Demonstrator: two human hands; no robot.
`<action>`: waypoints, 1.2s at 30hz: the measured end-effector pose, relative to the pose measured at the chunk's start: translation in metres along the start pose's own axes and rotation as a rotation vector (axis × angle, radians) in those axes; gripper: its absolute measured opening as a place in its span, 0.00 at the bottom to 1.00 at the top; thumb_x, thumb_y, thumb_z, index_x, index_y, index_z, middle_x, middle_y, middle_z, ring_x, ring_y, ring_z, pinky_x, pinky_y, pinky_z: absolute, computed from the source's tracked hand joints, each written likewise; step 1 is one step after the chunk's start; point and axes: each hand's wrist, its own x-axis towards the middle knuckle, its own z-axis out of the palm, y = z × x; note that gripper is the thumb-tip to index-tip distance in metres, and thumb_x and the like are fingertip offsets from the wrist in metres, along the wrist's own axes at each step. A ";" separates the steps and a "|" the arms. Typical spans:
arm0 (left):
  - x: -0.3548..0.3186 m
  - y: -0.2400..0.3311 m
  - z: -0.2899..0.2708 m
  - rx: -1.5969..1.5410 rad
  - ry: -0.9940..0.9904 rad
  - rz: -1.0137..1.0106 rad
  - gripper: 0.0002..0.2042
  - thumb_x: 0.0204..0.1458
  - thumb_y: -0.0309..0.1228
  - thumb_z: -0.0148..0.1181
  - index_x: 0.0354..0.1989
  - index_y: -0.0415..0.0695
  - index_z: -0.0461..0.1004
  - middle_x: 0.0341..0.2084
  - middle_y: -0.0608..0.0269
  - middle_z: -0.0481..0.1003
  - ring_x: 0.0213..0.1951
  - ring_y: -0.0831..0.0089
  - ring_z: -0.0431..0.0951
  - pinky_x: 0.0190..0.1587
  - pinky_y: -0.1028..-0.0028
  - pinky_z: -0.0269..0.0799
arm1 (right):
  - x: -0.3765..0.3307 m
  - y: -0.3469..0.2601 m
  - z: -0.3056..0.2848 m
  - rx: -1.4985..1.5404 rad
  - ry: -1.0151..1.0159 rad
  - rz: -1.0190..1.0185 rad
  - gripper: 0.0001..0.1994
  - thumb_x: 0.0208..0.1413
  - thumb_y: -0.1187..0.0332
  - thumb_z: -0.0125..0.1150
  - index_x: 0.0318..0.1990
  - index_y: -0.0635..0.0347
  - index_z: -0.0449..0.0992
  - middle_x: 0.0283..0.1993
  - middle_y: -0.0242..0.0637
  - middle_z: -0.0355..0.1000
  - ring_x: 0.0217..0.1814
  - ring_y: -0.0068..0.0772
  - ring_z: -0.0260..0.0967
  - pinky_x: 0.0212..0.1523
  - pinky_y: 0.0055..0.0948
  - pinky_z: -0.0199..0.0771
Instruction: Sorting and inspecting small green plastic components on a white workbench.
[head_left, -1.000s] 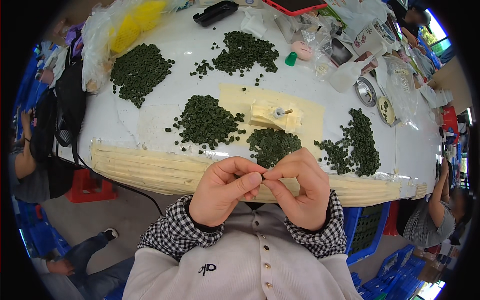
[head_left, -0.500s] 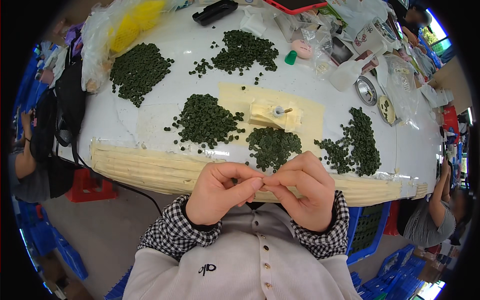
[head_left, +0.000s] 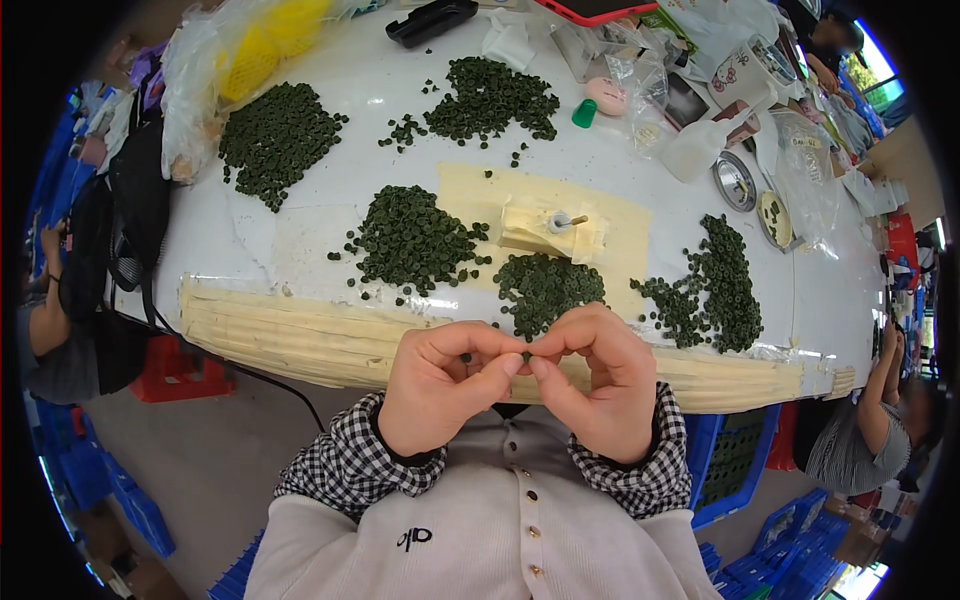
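Note:
Just beyond my chest, at the table's near edge, my two hands meet fingertip to fingertip. A small dark green round piece (head_left: pixel 527 356) shows between them. My left hand (head_left: pixel 428 390) pinches it with thumb and forefinger, and another dark green bit (head_left: pixel 466 357) peeks out between its curled fingers. My right hand (head_left: pixel 610 385) has its thumb and forefinger closed at the piece's other side. Beyond the hands lies a heap of the same small ring-like pieces (head_left: pixel 545 290), in front of a tape-wrapped block (head_left: pixel 535 230) with an upright metal pin.
More green heaps lie at left (head_left: pixel 410 240), far left (head_left: pixel 278 145), far middle (head_left: pixel 490 100) and right (head_left: pixel 725 285). Padded strips (head_left: pixel 290 335) line the table's edge. A white squeeze bottle (head_left: pixel 690 152), round tins (head_left: pixel 735 182) and plastic bags crowd the right. A blue crate (head_left: pixel 735 460) stands below the table.
My right hand has shifted slightly left and its fingers have re-formed, so the green piece now shows between the fingertips. My left hand stays nearly in place.

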 end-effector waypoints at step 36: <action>0.003 0.007 -0.024 -0.689 -0.153 -0.058 0.14 0.63 0.36 0.42 0.44 0.38 0.68 0.42 0.47 0.75 0.38 0.73 0.79 0.37 0.85 0.76 | 0.007 0.008 -0.005 -0.828 -0.079 -0.119 0.07 0.45 0.74 0.60 0.31 0.60 0.68 0.31 0.38 0.62 0.35 0.40 0.57 0.38 0.35 0.58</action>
